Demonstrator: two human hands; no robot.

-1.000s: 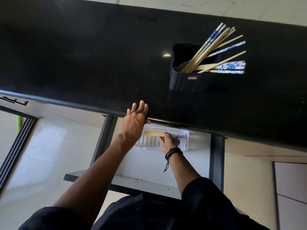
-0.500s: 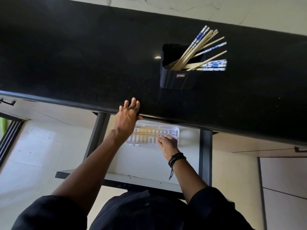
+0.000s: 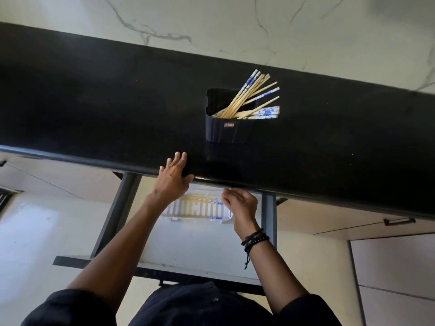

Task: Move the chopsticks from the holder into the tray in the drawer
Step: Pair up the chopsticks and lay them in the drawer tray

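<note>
Blue-and-white-ended wooden chopsticks (image 3: 253, 100) lean in the black rectangular holder (image 3: 227, 131) on the black tabletop (image 3: 94, 102), centre-right. Others lie in the white slotted tray (image 3: 195, 209) in the drawer (image 3: 188, 245), lower centre. The left hand (image 3: 173, 182) rests on the tabletop edge, grip open. The right hand (image 3: 240, 203) is at the tray's right end, grip loose and empty.

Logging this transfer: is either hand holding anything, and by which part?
Nothing held. Left hand rests flat on the counter edge; right hand hangs empty over the tray.

Holder (image 3: 227, 130): left half of mouth open, chopsticks (image 3: 251, 100) fan across right half. Left of holder, bare countertop (image 3: 94, 102). Below holder, countertop edge overhangs drawer (image 3: 188, 250); left hand (image 3: 173, 182) on edge, right hand (image 3: 242, 203) over tray (image 3: 197, 209) right end.
</note>
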